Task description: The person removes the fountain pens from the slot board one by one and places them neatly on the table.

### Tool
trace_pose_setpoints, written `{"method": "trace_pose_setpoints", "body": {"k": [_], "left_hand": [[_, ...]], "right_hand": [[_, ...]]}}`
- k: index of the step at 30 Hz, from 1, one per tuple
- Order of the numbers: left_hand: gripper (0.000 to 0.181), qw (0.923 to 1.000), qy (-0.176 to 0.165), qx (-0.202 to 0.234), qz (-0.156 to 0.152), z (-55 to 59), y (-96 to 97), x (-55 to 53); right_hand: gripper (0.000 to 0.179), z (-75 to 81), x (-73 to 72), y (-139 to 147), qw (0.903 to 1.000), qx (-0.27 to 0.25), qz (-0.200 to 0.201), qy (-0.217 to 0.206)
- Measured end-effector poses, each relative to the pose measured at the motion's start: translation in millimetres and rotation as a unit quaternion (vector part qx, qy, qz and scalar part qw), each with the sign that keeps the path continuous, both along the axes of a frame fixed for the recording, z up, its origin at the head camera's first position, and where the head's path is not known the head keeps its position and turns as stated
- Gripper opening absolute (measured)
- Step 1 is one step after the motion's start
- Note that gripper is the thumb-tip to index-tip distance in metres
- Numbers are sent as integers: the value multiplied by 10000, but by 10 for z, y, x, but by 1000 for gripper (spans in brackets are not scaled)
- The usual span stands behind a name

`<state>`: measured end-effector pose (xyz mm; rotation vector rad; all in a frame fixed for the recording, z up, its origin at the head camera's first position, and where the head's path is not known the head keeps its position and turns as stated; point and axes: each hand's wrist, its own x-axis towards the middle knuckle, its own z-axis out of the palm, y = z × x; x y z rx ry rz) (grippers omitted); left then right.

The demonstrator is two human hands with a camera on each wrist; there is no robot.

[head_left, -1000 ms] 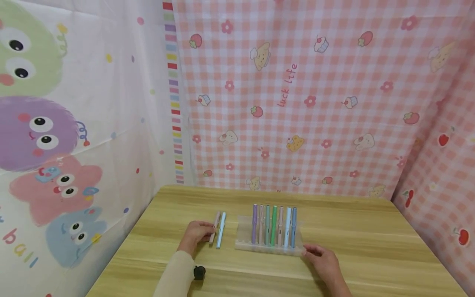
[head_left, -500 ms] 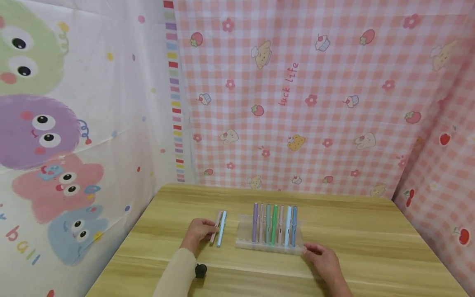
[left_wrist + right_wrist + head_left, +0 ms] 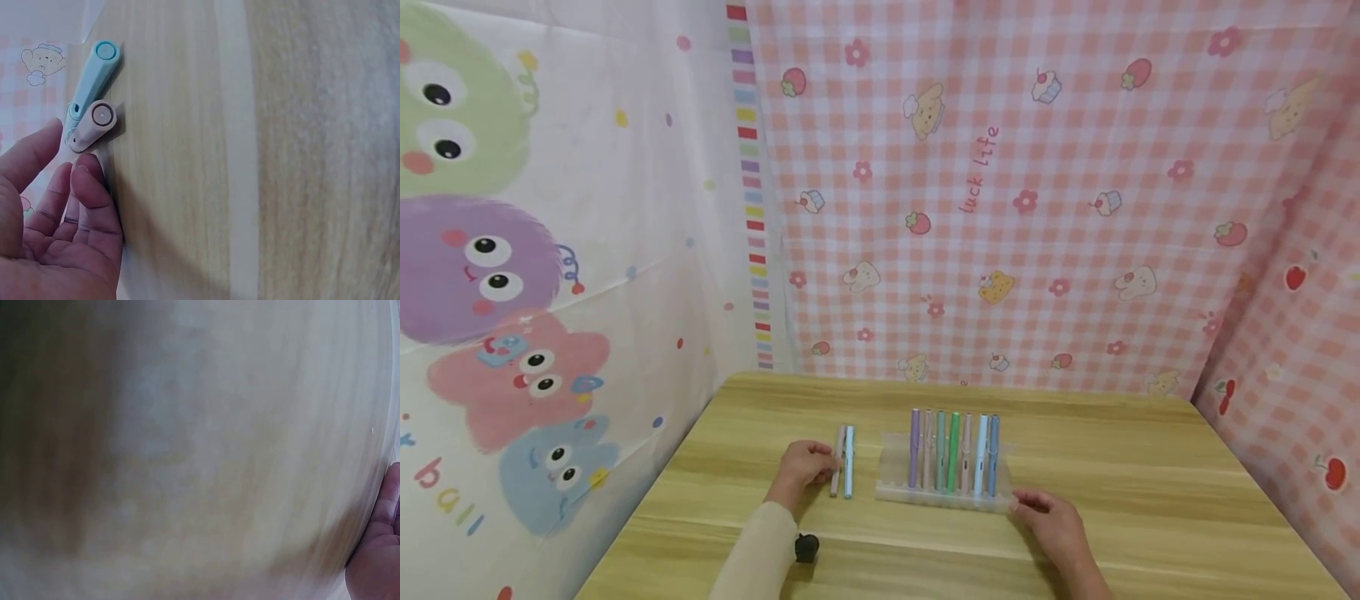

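My left hand [image 3: 808,462] has its fingertips right at the side of a dusty-pink pen [image 3: 835,479], thumb and fingers apart in the left wrist view. Close along that pen's right side lies a light blue pen [image 3: 849,462]; the ends of both show in the left wrist view, the blue one as pale turquoise [image 3: 97,72]. To the right is a translucent pen holder [image 3: 891,492] bearing a row of several capped pens, among them a purple pen [image 3: 914,450] and a green pen [image 3: 953,454]. My right hand [image 3: 1056,529] pinches the holder's near right corner.
Everything rests on a wood-grain table [image 3: 1120,467]. A patterned cloth [image 3: 1037,250] hangs behind its far edge, with more cloth at both sides. A small black object [image 3: 807,548] sits by the left sleeve.
The dusty-pink pen has turned from a slant to nearly parallel with the light blue pen, which also stands straighter. My right hand has stayed at the holder's corner.
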<state>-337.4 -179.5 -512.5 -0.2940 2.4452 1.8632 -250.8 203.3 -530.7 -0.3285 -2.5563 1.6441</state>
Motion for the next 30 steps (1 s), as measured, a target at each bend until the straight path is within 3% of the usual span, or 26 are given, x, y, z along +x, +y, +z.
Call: {"method": "trace_pose_setpoints", "body": {"k": [15,23,30], "left_hand": [[36,9997,107,220,-55,5,9,-70],[39,9976,213,643,-170,105,88,-98],[39,9951,244,846,-452,158,190,-101]], "right_hand": [[20,-20,-5,9,9999,-84,-10,95],[20,-21,-21,10,10000,-21,-32,43],[21,-31,-27,15,9999,-29,0,105]]}}
